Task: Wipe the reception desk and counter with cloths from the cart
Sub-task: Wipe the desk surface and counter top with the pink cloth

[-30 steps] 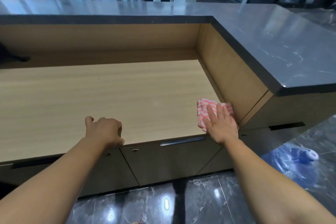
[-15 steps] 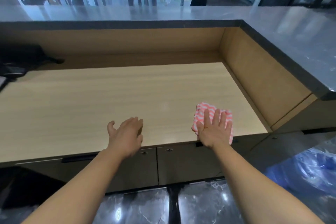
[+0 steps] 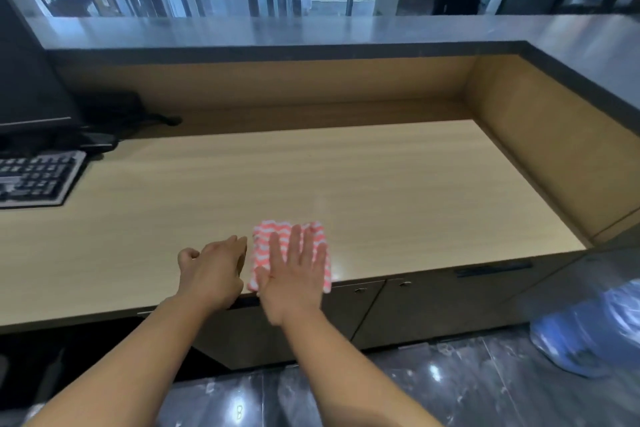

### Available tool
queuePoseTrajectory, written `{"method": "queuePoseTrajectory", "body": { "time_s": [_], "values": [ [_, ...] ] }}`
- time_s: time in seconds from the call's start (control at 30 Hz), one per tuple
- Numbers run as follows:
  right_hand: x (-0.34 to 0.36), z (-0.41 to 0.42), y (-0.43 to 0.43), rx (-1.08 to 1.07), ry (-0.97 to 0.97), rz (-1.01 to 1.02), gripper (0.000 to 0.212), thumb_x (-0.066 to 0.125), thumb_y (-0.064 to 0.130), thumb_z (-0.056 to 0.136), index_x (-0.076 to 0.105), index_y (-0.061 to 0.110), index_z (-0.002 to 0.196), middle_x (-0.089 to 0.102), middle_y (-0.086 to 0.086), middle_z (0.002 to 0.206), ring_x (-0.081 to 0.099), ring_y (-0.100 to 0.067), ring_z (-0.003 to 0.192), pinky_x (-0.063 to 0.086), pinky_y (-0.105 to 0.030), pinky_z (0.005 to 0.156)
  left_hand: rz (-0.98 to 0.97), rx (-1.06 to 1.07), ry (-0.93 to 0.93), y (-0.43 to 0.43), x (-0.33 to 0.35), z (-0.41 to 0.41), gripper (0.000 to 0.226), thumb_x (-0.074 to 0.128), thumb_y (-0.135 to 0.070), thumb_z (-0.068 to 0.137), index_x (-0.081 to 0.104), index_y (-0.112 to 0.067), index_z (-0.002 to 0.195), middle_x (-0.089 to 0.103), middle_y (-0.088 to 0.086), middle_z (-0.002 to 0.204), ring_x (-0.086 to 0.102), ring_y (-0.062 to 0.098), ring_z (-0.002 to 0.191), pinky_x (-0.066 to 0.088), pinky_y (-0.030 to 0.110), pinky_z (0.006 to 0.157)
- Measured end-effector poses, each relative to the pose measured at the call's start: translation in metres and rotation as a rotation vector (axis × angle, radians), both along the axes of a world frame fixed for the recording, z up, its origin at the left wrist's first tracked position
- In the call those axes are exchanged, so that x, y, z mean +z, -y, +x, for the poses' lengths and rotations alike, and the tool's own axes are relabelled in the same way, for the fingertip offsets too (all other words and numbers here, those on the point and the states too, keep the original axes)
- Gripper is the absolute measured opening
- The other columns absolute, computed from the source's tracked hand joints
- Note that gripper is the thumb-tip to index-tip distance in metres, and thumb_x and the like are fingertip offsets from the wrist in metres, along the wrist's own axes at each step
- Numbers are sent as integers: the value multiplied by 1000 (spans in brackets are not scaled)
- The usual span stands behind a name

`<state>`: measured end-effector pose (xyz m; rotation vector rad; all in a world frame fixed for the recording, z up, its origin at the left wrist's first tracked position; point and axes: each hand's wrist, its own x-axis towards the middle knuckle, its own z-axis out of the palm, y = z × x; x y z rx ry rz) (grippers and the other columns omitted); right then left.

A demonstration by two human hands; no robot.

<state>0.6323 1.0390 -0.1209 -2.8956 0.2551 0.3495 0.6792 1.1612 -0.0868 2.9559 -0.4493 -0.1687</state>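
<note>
The folded pink-and-white zigzag cloth (image 3: pixel 289 255) lies at the near edge of the light wooden desk top (image 3: pixel 311 177). The right hand (image 3: pixel 294 274) presses flat on it, fingers straight and a little apart. The left hand (image 3: pixel 213 270) rests just beside, fingers loosely curled on the desk, holding nothing. A black keyboard (image 3: pixel 38 177) sits far left.
</note>
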Motion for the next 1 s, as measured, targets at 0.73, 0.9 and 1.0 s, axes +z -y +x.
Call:
{"method": "queuePoseTrajectory", "body": {
  "time_s": [0.73, 0.9, 1.0],
  "values": [
    [4, 21, 171, -441, -73, -80, 63, 12, 50, 102, -15, 27, 154, -24, -12, 159, -24, -32, 146, -13, -51, 117, 264, -150, -101, 2, 7, 53, 18, 48, -27, 90, 51, -27, 107, 46, -10, 79, 45, 15, 86, 24, 34, 83],
    [0, 54, 75, -280, 4, -95, 61, 8, 46, 102, -16, 24, 153, -26, -14, 157, -26, -36, 144, -17, -54, 115, 297, -143, -139, 3, 10, 59, 35, 45, -21, 89, 51, -26, 123, 58, -7, 96, 50, 15, 99, 24, 34, 96],
    [-1, 67, 12, -91, 1, -88, 60, 6, 46, 102, -19, 24, 152, -33, -13, 154, -34, -35, 140, -22, -53, 113, 270, -109, -157, 7, 11, 60, 65, 46, -20, 85, 24, -16, 146, 61, -7, 92, 54, 16, 102, 20, 35, 107]
  ]
}}
